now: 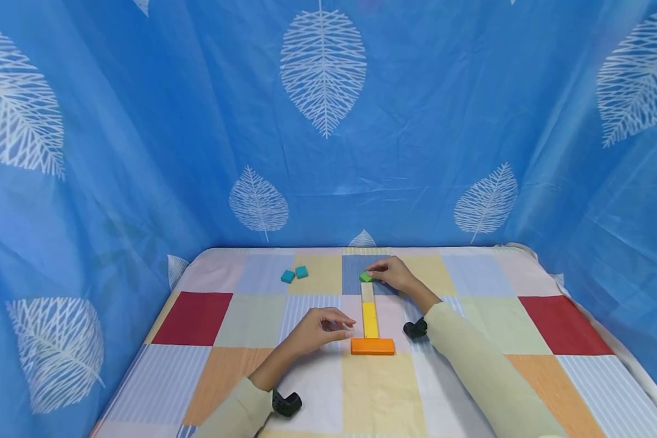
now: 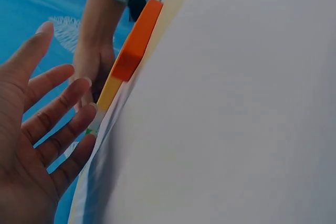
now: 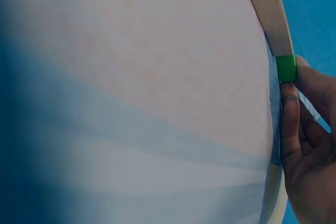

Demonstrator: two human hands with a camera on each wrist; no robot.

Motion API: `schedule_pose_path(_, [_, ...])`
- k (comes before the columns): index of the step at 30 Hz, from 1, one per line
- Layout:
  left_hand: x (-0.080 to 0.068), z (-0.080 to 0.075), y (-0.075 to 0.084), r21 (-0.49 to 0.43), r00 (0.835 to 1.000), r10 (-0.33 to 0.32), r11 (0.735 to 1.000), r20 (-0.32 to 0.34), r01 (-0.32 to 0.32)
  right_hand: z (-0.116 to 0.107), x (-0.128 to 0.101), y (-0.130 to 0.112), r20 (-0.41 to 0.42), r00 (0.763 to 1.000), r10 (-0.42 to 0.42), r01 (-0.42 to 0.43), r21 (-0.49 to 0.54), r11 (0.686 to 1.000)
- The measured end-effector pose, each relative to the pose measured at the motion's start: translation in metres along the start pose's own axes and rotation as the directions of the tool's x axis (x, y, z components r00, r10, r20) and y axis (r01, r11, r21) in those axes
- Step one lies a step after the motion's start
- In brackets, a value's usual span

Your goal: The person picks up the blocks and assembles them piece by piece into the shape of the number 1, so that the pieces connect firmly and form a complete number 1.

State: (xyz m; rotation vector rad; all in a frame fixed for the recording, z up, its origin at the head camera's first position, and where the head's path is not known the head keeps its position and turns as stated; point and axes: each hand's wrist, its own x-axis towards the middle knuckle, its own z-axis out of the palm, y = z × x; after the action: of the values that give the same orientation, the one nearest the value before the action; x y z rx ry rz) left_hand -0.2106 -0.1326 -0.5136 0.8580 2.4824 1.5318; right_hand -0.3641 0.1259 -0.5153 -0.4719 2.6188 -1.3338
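My right hand (image 1: pixel 394 275) pinches a small green block (image 1: pixel 365 277) between thumb and fingertips, at the far end of a straight row of blocks. In the right wrist view the green block (image 3: pixel 286 68) sits right against the end of a plain wooden block (image 3: pixel 273 18). Toward me the row continues with a yellow block (image 1: pixel 370 320). An orange block (image 1: pixel 372 347) lies crosswise at its near end. My left hand (image 1: pixel 319 328) hovers left of the yellow block, holding nothing; the left wrist view shows its fingers spread and relaxed.
Two teal blocks, a left one (image 1: pixel 288 277) and a right one (image 1: pixel 302 272), lie farther back on the left. A patchwork cloth (image 1: pixel 252 319) covers the table. Blue curtains (image 1: pixel 405 121) with white leaf prints hang behind and on both sides.
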Motion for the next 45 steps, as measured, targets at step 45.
schedule_pose_path(45, [-0.008, -0.139, -0.023, 0.151, 0.906, -0.039, 0.982, -0.422, 0.113, 0.003, -0.003, -0.005, -0.025, 0.998, 0.052, -0.052, 0.011, 0.999])
